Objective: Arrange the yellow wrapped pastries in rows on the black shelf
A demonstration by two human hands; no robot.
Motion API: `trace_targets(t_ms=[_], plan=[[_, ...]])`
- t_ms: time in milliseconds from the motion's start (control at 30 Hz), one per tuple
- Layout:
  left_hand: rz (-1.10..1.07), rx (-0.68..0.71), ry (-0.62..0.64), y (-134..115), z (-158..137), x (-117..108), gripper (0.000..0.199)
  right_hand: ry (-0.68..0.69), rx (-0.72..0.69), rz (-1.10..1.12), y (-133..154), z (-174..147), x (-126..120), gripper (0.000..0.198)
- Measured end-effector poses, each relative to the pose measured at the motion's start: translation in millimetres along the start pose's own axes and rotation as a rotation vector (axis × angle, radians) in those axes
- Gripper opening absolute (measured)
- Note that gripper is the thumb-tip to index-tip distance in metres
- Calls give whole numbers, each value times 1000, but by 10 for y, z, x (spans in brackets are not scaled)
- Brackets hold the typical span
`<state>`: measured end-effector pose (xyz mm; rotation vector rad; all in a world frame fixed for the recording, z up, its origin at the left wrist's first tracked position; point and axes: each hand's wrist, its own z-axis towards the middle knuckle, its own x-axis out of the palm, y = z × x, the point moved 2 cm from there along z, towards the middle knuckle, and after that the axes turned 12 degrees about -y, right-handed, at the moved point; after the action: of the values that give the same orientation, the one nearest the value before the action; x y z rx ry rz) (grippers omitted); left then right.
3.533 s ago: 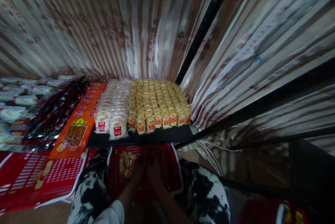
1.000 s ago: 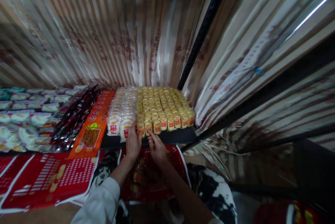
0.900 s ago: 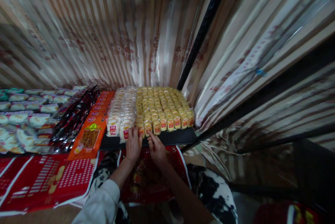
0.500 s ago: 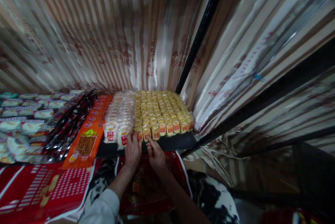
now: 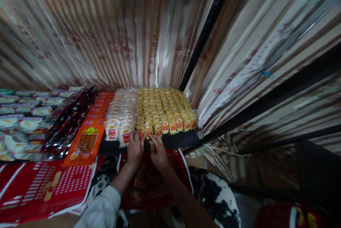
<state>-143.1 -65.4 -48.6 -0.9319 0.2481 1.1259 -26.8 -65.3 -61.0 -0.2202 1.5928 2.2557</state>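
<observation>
Small clear-wrapped yellow snack packets (image 5: 172, 125) with red and white labels stand in tight rows on a black shelf (image 5: 181, 140). My left hand (image 5: 135, 149) has its fingers closed against a packet at the front left corner of these rows. Just beside it, my right hand (image 5: 158, 151) pinches at the front of a neighbouring packet, its fingertips partly covering the label. White-wrapped packets (image 5: 125, 135) are stacked directly left of the yellow ones, close to my left fingers. Under both forearms is a red basket (image 5: 183, 171) holding more packets, dim and partly hidden.
Left of the white packets lie an orange snack bag (image 5: 89, 139), dark shiny packs (image 5: 70, 125) and several white packets (image 5: 29, 123). A red printed sheet (image 5: 48, 189) hangs below the shelf. A black metal post (image 5: 205, 32) and striped curtain (image 5: 106, 25) bound the back and right.
The view has shifted slightly, so the shelf sits a little higher. My hands stay at the front packets, with the right fingertips moved slightly against them.
</observation>
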Motion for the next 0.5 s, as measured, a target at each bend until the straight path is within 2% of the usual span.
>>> trace_targets(t_ms=[167, 367, 500], plan=[[52, -47, 13, 5, -76, -13, 29, -3, -54, 14, 19, -61, -10, 44], [15, 8, 53, -16, -121, -116, 30, -23, -127, 101, 110, -171, -91, 38], [-58, 25, 57, -19, -200, -242, 26, 0, -60, 84, 103, -362, -203, 32]])
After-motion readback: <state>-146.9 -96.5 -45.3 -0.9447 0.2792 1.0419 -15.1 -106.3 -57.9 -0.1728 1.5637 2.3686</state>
